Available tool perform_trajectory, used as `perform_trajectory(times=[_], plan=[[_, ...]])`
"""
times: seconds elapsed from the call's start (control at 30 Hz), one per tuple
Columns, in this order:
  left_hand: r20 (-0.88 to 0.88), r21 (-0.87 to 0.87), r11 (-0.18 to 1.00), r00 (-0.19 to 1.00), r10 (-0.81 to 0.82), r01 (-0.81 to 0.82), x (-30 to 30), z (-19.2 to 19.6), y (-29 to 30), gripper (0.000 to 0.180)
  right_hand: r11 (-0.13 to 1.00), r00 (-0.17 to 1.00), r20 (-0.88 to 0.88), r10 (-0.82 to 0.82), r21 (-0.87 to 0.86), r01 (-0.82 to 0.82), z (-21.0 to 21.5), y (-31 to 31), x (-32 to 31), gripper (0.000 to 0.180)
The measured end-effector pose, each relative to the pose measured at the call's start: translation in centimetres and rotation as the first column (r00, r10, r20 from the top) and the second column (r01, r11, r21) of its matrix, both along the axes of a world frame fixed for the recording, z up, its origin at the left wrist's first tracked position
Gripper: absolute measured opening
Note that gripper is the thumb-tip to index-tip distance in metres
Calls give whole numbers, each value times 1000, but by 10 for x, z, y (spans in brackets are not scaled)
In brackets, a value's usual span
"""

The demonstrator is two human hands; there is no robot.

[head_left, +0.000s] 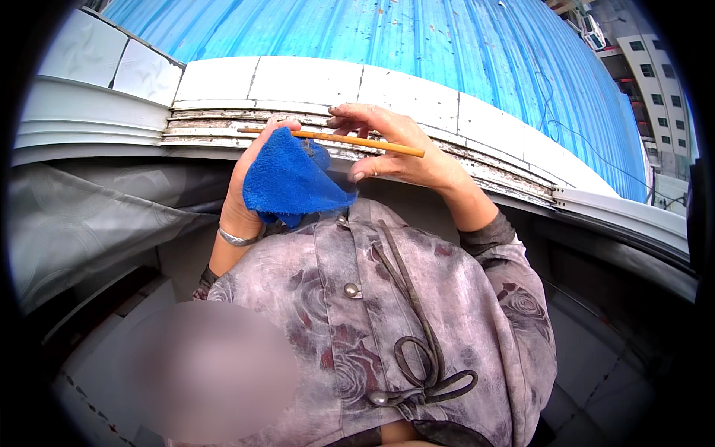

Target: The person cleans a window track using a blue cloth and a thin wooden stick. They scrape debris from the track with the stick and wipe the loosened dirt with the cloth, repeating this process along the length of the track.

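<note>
My left hand [252,165], with a silver bangle at its wrist, is closed around a bright blue cloth [290,179] and a thin wooden stick [365,141]. The cloth hangs down from the fingers, with a darker, soiled patch near its upper right. Across the gap between my hands the stick points right, its thicker end close to my right hand [406,153]. That hand is open, thumb and fingers spread around the stick's right part without visibly closing on it. Both hands are over the dirty window track [205,130], whose grooves hold dark grime.
White tiles [313,80] line the outer sill, and a blue corrugated metal roof [357,33] lies beyond. A white window frame [89,115] stands at left. Grey patterned curtain fabric [97,216] hangs below it. Buildings [652,89] show at far right.
</note>
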State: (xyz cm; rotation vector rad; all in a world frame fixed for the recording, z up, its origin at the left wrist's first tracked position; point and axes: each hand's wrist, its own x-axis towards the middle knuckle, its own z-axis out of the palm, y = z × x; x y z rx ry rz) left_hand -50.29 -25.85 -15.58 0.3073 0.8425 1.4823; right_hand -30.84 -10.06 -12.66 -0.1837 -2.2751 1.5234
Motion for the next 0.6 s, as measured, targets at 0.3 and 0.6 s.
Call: perform_trajectory(times=[0.3,0.6], plan=[[102,-184,945,951,292,-270,-21,0,-22,36,396,941,326,87,856,-333,-42,47,26,23],[65,-194,927,939,338,-320,-16,1,-28,35,572,960,203,193,772,-278,-53,63,14,10]])
